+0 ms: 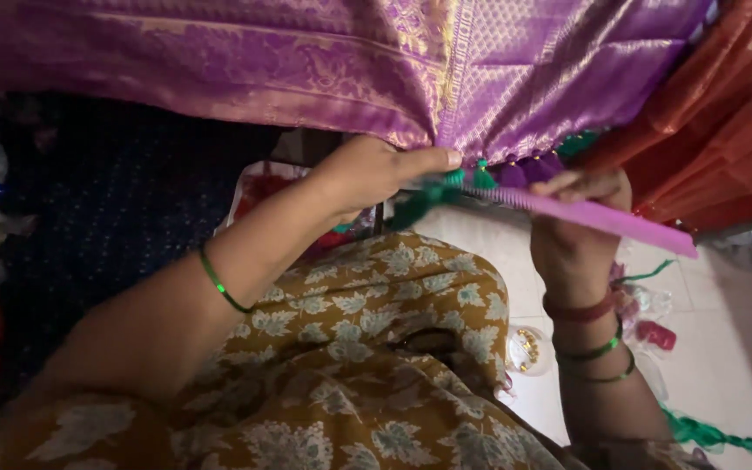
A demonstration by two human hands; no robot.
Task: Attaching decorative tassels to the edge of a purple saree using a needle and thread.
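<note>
A purple and gold silk cloth hangs across the top of the view, with green and purple tassels along its lower edge. My left hand pinches the cloth's edge beside the tassels, thumb pointing right. My right hand holds a pink comb that lies slanted through the green tassel threads. Both wrists wear thin green bangles, and the right one also has a red band.
An orange cloth hangs at the right. My lap is covered by a mustard floral garment. On the white tiled floor lie a small round container of beads, green thread and plastic packets. Dark dotted fabric lies at left.
</note>
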